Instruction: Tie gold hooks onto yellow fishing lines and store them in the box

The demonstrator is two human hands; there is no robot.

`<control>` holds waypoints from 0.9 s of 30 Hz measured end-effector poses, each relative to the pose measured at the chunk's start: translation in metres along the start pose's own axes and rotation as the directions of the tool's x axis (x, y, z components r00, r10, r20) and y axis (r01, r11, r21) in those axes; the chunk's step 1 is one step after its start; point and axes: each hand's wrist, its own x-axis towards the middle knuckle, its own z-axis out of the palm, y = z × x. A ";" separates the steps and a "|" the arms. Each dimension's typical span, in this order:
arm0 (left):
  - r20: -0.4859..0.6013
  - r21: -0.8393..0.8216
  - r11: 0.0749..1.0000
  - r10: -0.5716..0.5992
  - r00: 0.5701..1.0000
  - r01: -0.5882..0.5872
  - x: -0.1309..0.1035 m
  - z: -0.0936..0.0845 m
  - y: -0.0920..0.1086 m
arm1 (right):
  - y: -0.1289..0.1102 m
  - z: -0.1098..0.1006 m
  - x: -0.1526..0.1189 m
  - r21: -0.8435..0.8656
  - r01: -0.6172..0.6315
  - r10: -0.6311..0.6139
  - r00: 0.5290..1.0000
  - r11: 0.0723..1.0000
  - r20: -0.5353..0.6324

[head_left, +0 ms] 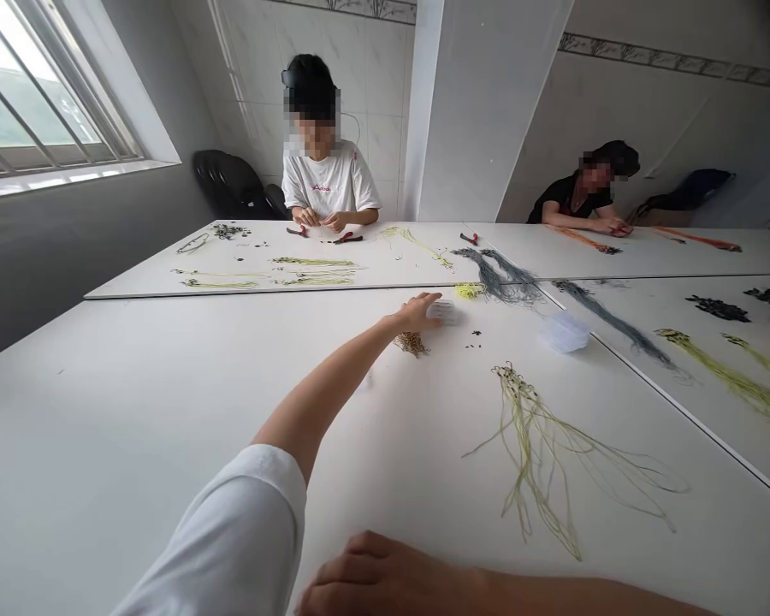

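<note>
My left hand (pixel 418 313) is stretched far out over the white table, its thumb and fingers apart beside a small clear plastic piece (pixel 446 312). A pile of small brown-gold pieces (pixel 411 343) lies just below that hand. Near the front edge of the view my right hand (pixel 378 577) rests low over the table, its fingers bent and their tips hidden, so whether it holds anything does not show. A spread bundle of yellow-green cords (pixel 530 428) with dark ends lies to the right, touched by neither hand.
Grey cords (pixel 497 275), a yellow clump (pixel 468 291) and a clear plastic box (pixel 565 332) lie beyond. Small black bits (pixel 476 333) are scattered nearby. Across the table sits a person in a white shirt (pixel 330 184); another in black (pixel 568 198) sits further right.
</note>
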 end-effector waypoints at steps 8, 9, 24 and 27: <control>0.043 -0.003 0.998 0.060 0.997 -0.060 -0.001 -0.005 0.000 | -0.001 0.006 -0.002 -0.013 0.009 -0.009 1.000 1.000 -0.002; 0.047 -0.004 0.998 0.065 0.997 -0.065 -0.001 -0.006 0.002 | -0.001 0.007 -0.002 -0.012 0.010 -0.010 1.000 1.000 -0.005; 0.097 0.142 0.988 0.051 0.994 -0.064 -0.163 -0.062 0.007 | -0.010 -0.028 0.002 0.028 0.035 -0.038 0.993 0.999 0.116; 0.124 0.156 0.988 -0.028 0.992 0.008 -0.218 -0.055 0.000 | -0.012 -0.030 0.002 0.118 0.009 -0.024 0.991 0.993 0.129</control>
